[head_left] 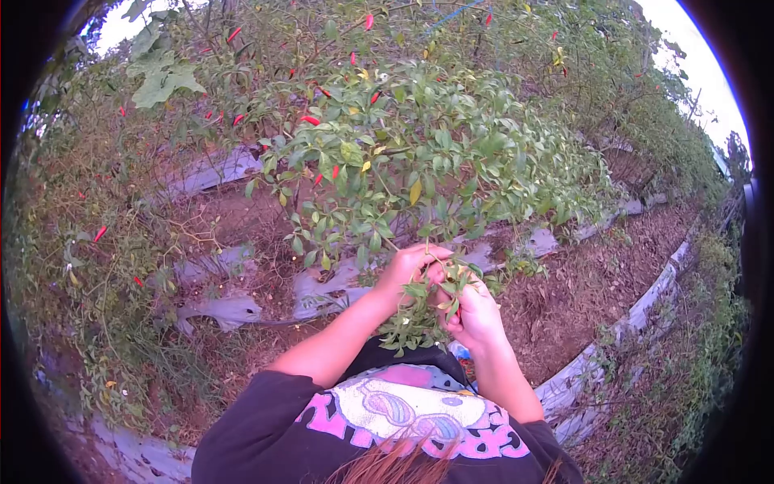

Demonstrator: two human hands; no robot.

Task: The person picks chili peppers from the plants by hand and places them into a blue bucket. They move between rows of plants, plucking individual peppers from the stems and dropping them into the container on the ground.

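Left hand (409, 270) and right hand (477, 313) clasp a drooping green leafy sprig (418, 324); many slender red chillies (310, 120) hang unpicked above, so much seemingly remains.

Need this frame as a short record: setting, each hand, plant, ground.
setting: outdoor chilli plot, bushes in rows
left hand: fingers curled into the leafy twig; grip hidden by leaves
right hand: closed on the leafy twig
bush: green, dense; red chillies on the upper branches
ground: brown soil with a grey plastic sheet lying along the row
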